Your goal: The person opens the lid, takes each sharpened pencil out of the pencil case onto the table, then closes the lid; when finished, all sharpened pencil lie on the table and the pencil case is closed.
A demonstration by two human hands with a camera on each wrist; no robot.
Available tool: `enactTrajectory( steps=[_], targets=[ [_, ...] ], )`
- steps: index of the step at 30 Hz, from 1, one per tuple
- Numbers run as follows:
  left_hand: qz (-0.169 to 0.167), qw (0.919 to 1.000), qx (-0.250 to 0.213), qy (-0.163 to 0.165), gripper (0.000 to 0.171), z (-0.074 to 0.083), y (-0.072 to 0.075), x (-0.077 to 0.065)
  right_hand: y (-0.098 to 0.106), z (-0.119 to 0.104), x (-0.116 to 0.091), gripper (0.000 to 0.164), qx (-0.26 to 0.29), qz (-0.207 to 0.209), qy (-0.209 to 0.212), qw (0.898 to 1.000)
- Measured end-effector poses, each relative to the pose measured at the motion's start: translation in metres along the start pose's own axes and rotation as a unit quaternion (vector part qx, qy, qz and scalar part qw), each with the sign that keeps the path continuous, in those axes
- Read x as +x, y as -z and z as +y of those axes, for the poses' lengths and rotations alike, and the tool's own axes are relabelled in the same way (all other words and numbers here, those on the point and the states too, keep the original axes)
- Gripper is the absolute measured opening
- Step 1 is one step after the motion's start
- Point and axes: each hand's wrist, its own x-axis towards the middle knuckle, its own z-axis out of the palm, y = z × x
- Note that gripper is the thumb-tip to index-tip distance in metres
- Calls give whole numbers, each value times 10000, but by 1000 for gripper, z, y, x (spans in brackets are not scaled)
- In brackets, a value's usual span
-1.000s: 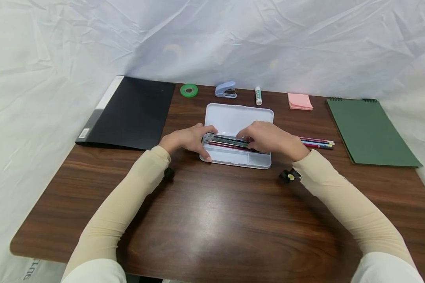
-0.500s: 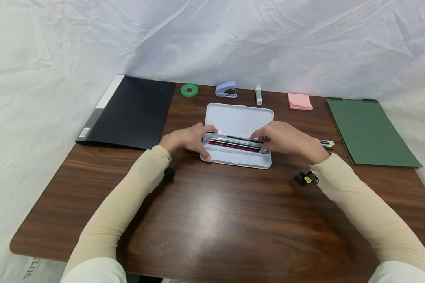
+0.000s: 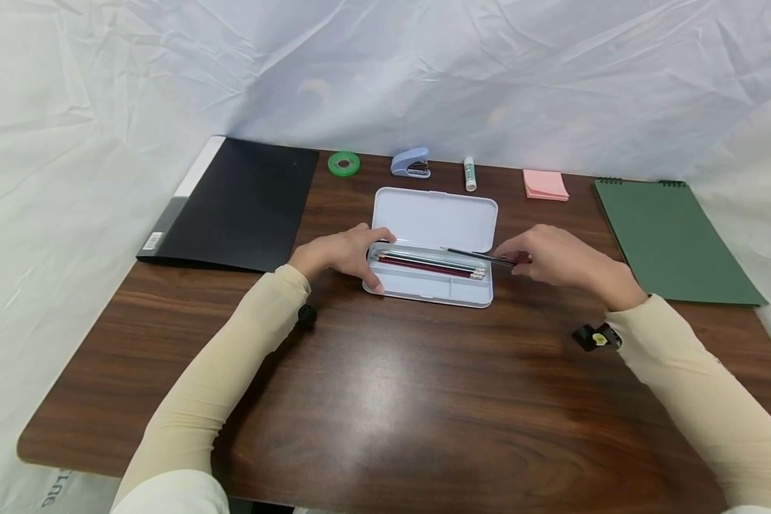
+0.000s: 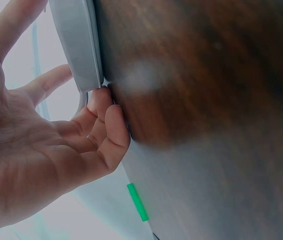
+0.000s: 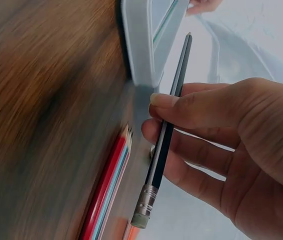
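Presumably to steady the open case (image 3: 434,218), the left hand (image 3: 340,255) grips its left end across the near and far edges; the right hand (image 3: 549,258) pinches a pencil (image 5: 157,160) mid-shaft, tip leftward over the case's right half, likely for easy aiming.

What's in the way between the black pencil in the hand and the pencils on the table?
Nothing blocks it that I can see. The right hand pinches the black pencil; in the right wrist view, just its fingertips show between that and the loose pencils on the table.
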Motion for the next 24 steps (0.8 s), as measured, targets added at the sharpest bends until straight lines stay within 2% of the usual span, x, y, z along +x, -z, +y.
enactTrajectory(
  steps=[14,24],
  targets=[
    [13,10000,10,35,94,1,1,-1,-3,31,-37,31,-30,-6,-507,9987],
    [-14,10000,-9,-7,94,-1,1,2,-9,48,-51,30,86,-16,-637,9979]
  ],
)
